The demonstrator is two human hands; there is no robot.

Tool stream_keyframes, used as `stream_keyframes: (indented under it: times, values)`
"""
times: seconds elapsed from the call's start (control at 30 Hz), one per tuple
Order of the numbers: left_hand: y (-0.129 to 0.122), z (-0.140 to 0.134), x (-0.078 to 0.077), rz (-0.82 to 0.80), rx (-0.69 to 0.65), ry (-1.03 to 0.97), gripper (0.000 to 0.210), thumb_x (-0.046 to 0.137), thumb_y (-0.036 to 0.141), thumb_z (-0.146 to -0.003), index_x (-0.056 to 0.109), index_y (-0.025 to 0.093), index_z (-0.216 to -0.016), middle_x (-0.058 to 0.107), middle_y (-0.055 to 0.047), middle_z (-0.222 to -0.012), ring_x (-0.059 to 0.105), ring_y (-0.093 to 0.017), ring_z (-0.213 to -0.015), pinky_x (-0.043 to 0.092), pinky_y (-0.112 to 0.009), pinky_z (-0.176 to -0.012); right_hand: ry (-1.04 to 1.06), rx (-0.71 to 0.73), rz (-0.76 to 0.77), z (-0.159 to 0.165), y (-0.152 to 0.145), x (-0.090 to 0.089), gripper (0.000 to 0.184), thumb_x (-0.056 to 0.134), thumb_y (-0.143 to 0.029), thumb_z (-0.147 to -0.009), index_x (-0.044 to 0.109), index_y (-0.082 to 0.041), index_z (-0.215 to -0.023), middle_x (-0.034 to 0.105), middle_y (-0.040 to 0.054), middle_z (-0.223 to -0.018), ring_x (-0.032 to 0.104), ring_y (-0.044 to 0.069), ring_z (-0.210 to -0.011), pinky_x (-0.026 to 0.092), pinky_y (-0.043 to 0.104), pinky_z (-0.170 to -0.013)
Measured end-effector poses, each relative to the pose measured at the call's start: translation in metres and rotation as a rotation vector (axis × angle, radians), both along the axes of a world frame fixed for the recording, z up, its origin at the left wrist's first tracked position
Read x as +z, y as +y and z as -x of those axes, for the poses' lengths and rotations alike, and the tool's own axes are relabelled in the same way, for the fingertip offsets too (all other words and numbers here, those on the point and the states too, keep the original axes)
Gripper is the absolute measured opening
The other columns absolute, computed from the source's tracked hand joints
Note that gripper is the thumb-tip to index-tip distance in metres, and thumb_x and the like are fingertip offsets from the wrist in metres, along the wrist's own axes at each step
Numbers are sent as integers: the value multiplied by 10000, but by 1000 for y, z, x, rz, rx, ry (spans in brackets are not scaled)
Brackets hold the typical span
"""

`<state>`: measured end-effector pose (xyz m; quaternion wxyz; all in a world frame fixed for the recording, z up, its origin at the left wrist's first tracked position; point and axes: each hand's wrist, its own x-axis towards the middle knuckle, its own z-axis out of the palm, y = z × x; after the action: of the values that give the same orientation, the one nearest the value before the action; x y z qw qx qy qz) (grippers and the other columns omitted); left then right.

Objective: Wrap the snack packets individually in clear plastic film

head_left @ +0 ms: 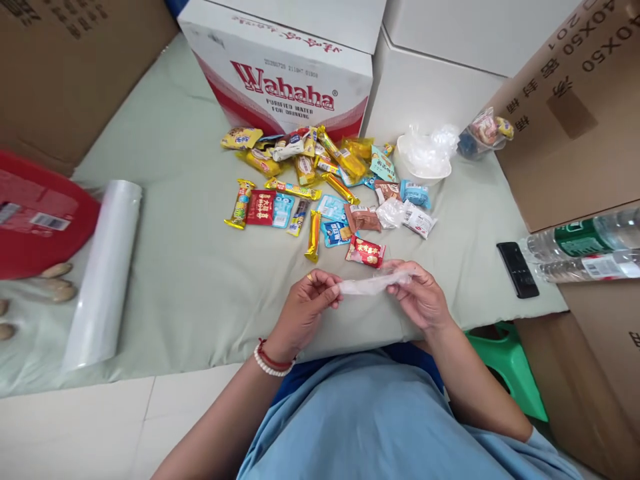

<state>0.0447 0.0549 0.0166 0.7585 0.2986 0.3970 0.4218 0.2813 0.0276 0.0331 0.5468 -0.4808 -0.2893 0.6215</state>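
Stretched between my two hands is a thin, clear plastic bag (pixel 367 285), folded into a narrow strip. My left hand (pixel 310 303) pinches its left end between thumb and fingers. At the other end, my right hand (pixel 420 293) is closed on the plastic. Just beyond lies a red snack packet (pixel 366 251). Close by are a gold-wrapped stick (pixel 313 237), a blue packet (pixel 337 233) and a brown packet (pixel 363 217). A crumpled clear wrapper (pixel 391 213) sits beside a white packet (pixel 420 220).
A heap of wrapped snacks (pixel 305 157) lies before the Wahaha carton (pixel 285 80). A white bowl (pixel 423 170) holds clear plastic bags. At right are a black phone (pixel 518 269) and two bottles (pixel 580 239). A plastic roll (pixel 105 273) and a red bag (pixel 40 213) lie left.
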Motion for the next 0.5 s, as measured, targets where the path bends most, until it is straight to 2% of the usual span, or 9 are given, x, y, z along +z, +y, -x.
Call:
stream_keyframes:
  times: [0.13,0.2,0.27,0.37,0.43,0.5]
  values:
    - [-10,5,-2,-1,56,-20,315,919,348,-708,656,181,-756,698,-45,-995,603,-136,-816,503,-264,-762,89,27,18,5,-1,-2,285,928,-415,-663,714,-241,-737,719,48,-1040,611,173,-809,517,294,-702]
    - [-13,7,-3,-41,58,10,282,875,345,-723,645,181,-702,694,-61,-987,590,-166,-887,483,-264,-771,69,35,-1,6,0,-1,309,913,-426,-645,677,-231,-689,700,54,-1014,585,178,-783,484,296,-680]
    - [-15,9,-7,-90,69,84,311,821,414,-783,643,180,-682,684,-79,-1002,569,-179,-899,464,-265,-732,21,29,-13,5,2,2,325,901,-433,-628,652,-227,-661,685,63,-1013,570,193,-791,466,305,-679]
    - [-16,10,-11,-150,142,221,367,761,550,-874,686,191,-863,662,-74,-1075,560,-168,-881,469,-261,-690,-36,24,-27,3,3,6,325,893,-442,-626,651,-225,-632,678,73,-1009,558,207,-811,449,310,-697]
    - [-16,8,-11,-143,180,269,466,800,608,-846,667,213,-1056,645,-61,-1144,591,-168,-933,515,-263,-723,-54,15,-42,4,4,8,314,896,-432,-636,661,-225,-615,683,74,-1007,564,213,-839,442,308,-719]
    - [-18,6,-9,-57,168,236,654,866,645,-767,612,241,-1214,634,-58,-1209,628,-185,-996,572,-293,-765,-67,-7,-61,6,3,8,300,898,-418,-644,670,-227,-604,691,74,-1023,577,224,-879,446,312,-749]
